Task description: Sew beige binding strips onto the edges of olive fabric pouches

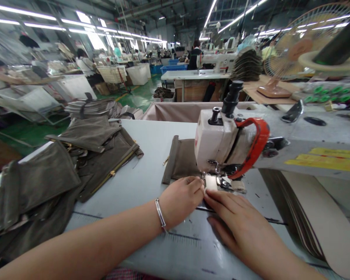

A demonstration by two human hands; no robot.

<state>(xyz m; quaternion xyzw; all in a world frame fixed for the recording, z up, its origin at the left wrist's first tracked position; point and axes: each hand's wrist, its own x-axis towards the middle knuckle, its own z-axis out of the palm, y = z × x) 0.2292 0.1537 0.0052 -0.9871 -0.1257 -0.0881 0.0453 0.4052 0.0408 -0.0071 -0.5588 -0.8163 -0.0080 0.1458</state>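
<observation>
Big factory hall, open ceiling with long rows of tube lights (26,13) — bright, even light. Floor (140,99) painted green, with a yellow line on it. Pale grey worktable (154,132) up front; second white table (189,75) farther back, with a white sewing machine (218,60) on it. White bins (138,74) and blue crates (170,68) beyond the aisle. Desk fan (303,42) on the right — beige cage, peach base. People (196,54) at far stations, small and blurred.
</observation>
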